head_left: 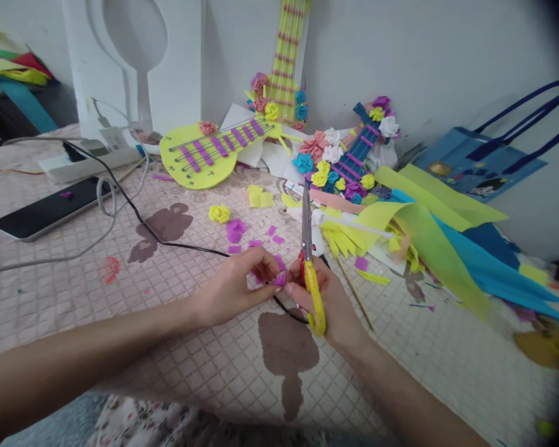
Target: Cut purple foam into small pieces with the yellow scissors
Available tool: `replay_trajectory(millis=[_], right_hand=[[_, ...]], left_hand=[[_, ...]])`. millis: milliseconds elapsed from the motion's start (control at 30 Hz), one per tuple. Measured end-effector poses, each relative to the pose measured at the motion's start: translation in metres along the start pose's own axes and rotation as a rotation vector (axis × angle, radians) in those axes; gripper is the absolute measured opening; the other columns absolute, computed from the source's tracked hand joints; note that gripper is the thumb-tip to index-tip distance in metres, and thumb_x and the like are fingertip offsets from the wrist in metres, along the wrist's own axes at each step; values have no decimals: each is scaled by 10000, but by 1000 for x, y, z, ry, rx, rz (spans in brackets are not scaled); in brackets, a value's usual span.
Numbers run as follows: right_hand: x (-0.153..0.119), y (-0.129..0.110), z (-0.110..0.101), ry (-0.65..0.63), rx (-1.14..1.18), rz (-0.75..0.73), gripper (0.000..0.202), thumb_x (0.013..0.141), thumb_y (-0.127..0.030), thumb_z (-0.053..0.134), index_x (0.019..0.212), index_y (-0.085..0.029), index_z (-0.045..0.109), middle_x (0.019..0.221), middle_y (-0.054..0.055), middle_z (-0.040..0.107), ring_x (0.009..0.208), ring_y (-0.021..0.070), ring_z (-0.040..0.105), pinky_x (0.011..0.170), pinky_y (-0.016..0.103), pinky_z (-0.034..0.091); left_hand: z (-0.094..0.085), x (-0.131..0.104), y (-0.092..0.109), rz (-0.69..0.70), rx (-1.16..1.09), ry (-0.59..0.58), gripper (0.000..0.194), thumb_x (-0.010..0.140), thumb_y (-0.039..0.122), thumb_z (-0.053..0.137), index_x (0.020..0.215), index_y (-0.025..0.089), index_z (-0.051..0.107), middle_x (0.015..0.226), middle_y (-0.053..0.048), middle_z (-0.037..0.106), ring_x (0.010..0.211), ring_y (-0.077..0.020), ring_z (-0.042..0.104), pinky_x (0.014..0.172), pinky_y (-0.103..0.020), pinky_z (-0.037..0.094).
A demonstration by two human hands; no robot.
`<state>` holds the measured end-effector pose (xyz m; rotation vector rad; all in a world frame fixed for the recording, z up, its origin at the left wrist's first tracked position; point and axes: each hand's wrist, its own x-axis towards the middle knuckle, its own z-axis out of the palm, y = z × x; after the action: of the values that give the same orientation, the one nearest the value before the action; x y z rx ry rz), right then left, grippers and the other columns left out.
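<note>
The left hand (235, 282) and right hand (334, 303) are viewed from close above by one head-worn camera, faced forward and down across the desk (205, 366) toward the wall (377, 56).

A pale, plain wall (423, 49) rises behind a tabletop (181, 366) spread with a light quilted cover (135, 366), its diamond grid broken by brown shapes (289, 341) at center left and lower center. Soft light washes the room, dimming toward the frame's right edge, as dark furniture (61, 105), blurred and partly cropped, stands at upper left.
</note>
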<state>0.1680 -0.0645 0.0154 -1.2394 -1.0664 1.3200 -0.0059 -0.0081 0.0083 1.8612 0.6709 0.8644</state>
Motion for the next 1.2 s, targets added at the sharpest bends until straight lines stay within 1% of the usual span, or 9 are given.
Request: replay_trajectory(millis=[167,300,467,600,800,900,967,1067,1200], right_hand=[[0,-2,-1,16,7,46,276,649,-211,721,826,-211,510,699,-69,514,489,53,379,426,183,300],[1,-1,-2,3,42,131,304,654,-251,727,849,-215,497,643,-88,485,441,43,357,401,171,293],[0,-1,-2,-29,93,167,327,664,-311,758,834,-211,498,577,-98,452,432,48,351,396,166,290],[1,-1,-1,-18,87,161,331,664,-288,774,840,-214,504,558,-107,434,429,47,342,394,157,289],[3,1,0,34,73,161,362,629,-268,785,831,-219,489,577,-110,459,403,40,334,370,166,276],[2,1,1,39,80,163,382,628,-290,796,837,-224,484,577,-112,447,409,44,325,376,174,265],[1,0,2,18,80,161,389,649,-339,795,850,-225,482,582,-106,443,427,50,325,392,177,268],[-1,-2,2,-21,60,142,416,700,-478,757,871,-231,468,602,-88,443,465,70,341,423,194,309],[-3,-5,-5,-104,-135,15,431,800,-632,610,878,-231,473,657,-54,433,516,100,370,449,229,340]], left_hand=[[-2,6,-3,-312,-498,-64,200,804,298,700,821,142,577,737,2,600,680,-112,566,671,-258,462],[-3,7,-3,-426,-628,-58,222,768,304,742,815,141,599,695,25,585,631,-90,544,641,-233,447],[-5,7,0,-387,-560,-32,201,763,272,735,814,132,601,702,20,585,642,-89,537,646,-231,441],[-6,8,2,-378,-475,-36,191,772,255,722,843,130,596,733,9,593,670,-96,542,657,-238,436],[-4,7,3,-393,-506,-76,281,806,367,696,912,135,578,805,-9,603,718,-116,561,679,-256,462],[-2,6,2,-401,-479,-120,290,801,389,703,872,136,578,820,-25,626,733,-126,570,684,-261,462],[-1,6,0,-406,-444,-98,291,791,392,713,782,138,572,732,-9,615,679,-117,561,655,-251,450],[-5,7,-1,-413,-443,-43,281,796,375,710,740,135,575,661,1,614,637,-111,568,634,-243,445],[-15,12,0,-386,-483,98,272,784,352,735,744,139,569,683,-21,673,647,-128,626,661,-263,490]])
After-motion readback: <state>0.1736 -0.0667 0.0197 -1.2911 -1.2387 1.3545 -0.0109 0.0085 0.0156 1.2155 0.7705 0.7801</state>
